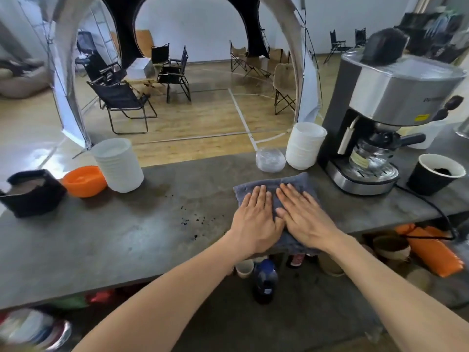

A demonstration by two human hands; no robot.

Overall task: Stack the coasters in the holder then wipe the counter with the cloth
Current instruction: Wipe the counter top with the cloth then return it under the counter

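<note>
Left hand: your left hand (255,219) lies flat, fingers spread, pressing the folded grey-blue terry cloth (297,182).
Right hand: your right hand (304,215) lies flat beside it, thumbs touching (nothing pinched).
Cloth: on the grey stone counter (127,237), near its front edge, before the steel espresso machine (385,110).
Crumbs: dark coffee specks (193,221) just left of the cloth.
Holder: black coaster holder (33,193) at far left, coasters inside.

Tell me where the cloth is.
The cloth lies flat on the counter, right of centre, under both hands, just in front of the coffee machine.
</note>
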